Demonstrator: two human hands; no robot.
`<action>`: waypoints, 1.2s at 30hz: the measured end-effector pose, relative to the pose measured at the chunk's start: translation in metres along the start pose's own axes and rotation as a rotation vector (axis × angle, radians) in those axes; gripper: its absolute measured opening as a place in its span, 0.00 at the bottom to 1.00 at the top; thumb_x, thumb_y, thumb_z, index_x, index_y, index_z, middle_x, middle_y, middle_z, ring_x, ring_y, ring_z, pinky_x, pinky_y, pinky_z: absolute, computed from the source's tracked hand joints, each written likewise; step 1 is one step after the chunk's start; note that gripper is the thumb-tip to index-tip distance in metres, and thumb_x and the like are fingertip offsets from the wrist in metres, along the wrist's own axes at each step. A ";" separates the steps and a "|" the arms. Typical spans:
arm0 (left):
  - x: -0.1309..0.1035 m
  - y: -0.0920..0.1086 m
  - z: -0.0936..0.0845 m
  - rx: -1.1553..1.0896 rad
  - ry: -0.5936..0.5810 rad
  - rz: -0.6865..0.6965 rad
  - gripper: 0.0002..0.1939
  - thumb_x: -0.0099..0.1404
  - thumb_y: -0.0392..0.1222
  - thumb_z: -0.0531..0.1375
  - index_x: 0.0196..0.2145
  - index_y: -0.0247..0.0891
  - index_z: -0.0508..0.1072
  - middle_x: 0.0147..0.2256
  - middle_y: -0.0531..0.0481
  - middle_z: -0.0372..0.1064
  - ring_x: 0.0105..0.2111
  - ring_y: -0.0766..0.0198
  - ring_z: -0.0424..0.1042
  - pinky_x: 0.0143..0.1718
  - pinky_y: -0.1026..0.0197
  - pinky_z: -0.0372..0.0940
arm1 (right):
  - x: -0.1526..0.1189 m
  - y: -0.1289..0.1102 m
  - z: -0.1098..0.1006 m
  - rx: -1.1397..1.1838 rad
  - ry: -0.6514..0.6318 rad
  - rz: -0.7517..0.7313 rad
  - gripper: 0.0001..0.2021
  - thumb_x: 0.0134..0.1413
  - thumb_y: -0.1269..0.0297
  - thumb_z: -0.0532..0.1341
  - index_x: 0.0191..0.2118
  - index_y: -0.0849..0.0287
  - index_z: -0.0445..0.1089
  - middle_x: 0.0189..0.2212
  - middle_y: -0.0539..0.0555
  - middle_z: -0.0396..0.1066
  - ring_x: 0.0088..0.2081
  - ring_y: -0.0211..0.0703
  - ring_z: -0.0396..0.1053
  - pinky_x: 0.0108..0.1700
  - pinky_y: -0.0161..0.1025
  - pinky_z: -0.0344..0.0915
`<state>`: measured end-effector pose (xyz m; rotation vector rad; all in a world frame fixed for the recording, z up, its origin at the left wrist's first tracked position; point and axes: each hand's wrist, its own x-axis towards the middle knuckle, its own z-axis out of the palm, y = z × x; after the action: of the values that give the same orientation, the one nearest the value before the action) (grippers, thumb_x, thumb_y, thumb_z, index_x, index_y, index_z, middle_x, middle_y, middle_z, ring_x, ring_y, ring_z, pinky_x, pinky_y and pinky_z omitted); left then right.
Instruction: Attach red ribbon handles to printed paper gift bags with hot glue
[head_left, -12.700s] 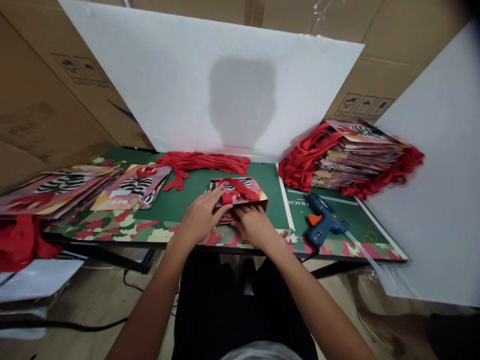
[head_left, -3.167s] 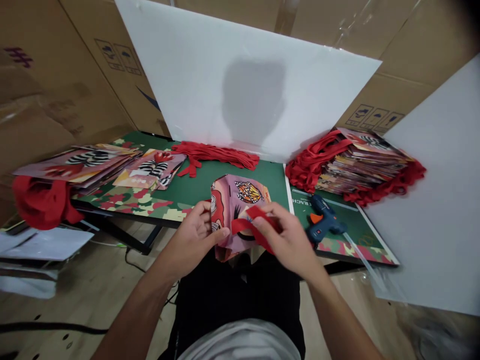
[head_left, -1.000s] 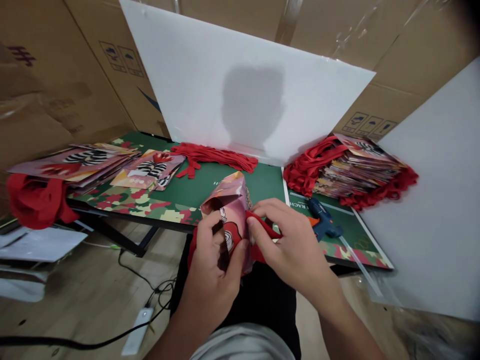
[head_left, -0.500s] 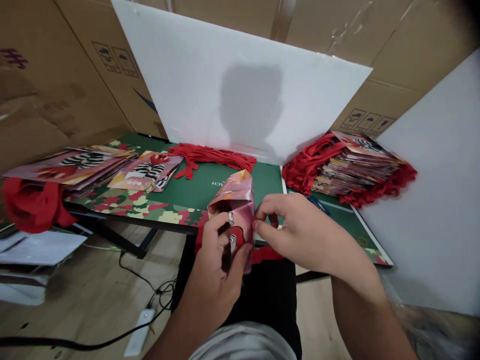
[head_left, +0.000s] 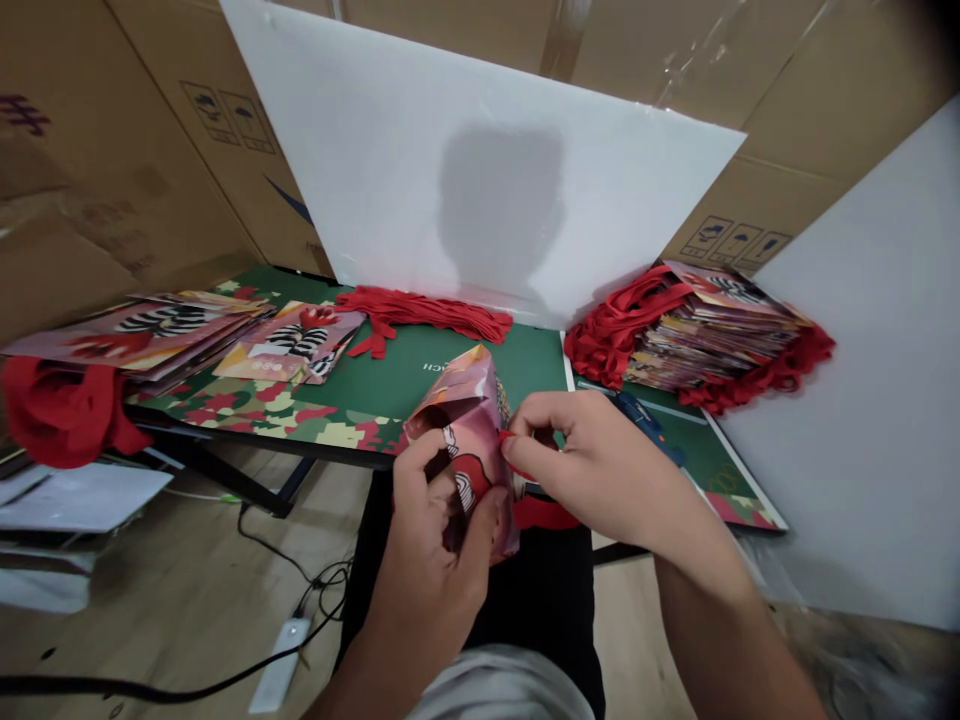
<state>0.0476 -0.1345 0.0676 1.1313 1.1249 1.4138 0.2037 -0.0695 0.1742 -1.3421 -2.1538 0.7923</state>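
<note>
A pink patterned paper bag [head_left: 480, 430] is held above my lap at the table's front edge, its open end facing up and left. My left hand [head_left: 439, 520] grips it, thumb on the printed face and fingers partly inside the opening. At the bag's right side, my right hand [head_left: 574, 455] pinches the end of a red ribbon [head_left: 547, 513] between thumb and forefinger. More of the ribbon hangs below that hand. Part of the ribbon is hidden by the bag and fingers.
On the green table [head_left: 525, 360] lie a bundle of red ribbons [head_left: 427, 312], flat bags [head_left: 296, 342], a left stack of bags [head_left: 165, 330] and a taller right stack [head_left: 720, 330] with red handles. A blue tool [head_left: 649, 425] sits right. Cardboard and a white board [head_left: 375, 150] stand behind.
The bag has tilted, its lower end shifting slightly right, and my left hand has moved a little left. More red ribbon shows at my right fingertips.
</note>
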 end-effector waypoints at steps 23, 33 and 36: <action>0.006 0.000 -0.013 0.177 -0.035 0.101 0.23 0.76 0.44 0.61 0.63 0.48 0.56 0.45 0.49 0.80 0.41 0.60 0.84 0.41 0.60 0.80 | -0.005 -0.002 -0.007 -0.325 -0.062 -0.161 0.10 0.68 0.69 0.63 0.32 0.54 0.75 0.29 0.45 0.72 0.27 0.37 0.60 0.30 0.39 0.49; 0.003 0.003 -0.011 0.145 -0.045 0.094 0.24 0.76 0.44 0.62 0.64 0.47 0.57 0.49 0.46 0.81 0.45 0.58 0.84 0.45 0.57 0.80 | -0.008 0.000 -0.008 -0.259 -0.058 -0.140 0.11 0.68 0.68 0.63 0.32 0.53 0.76 0.27 0.44 0.72 0.27 0.37 0.62 0.30 0.39 0.51; 0.004 0.001 -0.012 0.157 -0.045 0.110 0.25 0.75 0.45 0.63 0.64 0.47 0.57 0.48 0.46 0.81 0.43 0.59 0.84 0.40 0.60 0.80 | -0.002 0.006 -0.012 -0.182 -0.119 -0.129 0.11 0.70 0.66 0.63 0.33 0.52 0.77 0.27 0.43 0.72 0.27 0.37 0.63 0.30 0.38 0.54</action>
<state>0.0348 -0.1319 0.0676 1.3476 1.1726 1.3954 0.2161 -0.0664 0.1787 -1.2539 -2.4284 0.6534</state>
